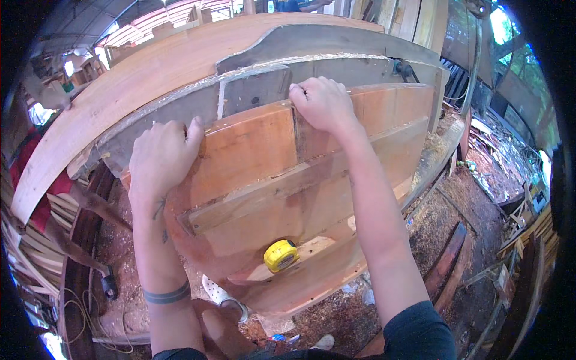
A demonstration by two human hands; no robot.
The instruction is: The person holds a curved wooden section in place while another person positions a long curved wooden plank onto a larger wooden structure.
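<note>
Both arms reach forward to a large orange-brown wooden panel [252, 141] tilted in front of me. My left hand [162, 153] is closed over its upper edge near the left corner. Further along, my right hand [324, 105] grips the same edge beside a dark vertical seam; its fingertips are hidden behind the wood. A lighter wooden batten [270, 195] runs across the panel's face. Lower down, a yellow tape measure [281, 256] rests against the wood between my forearms.
Behind the panel stands a grey workbench [252, 93] with a curved grey board [324, 45] and a long curved plank [120, 84]. At left, another person in red [39, 174] stands by the plank. Sawdust and offcuts [447, 258] litter the floor at right.
</note>
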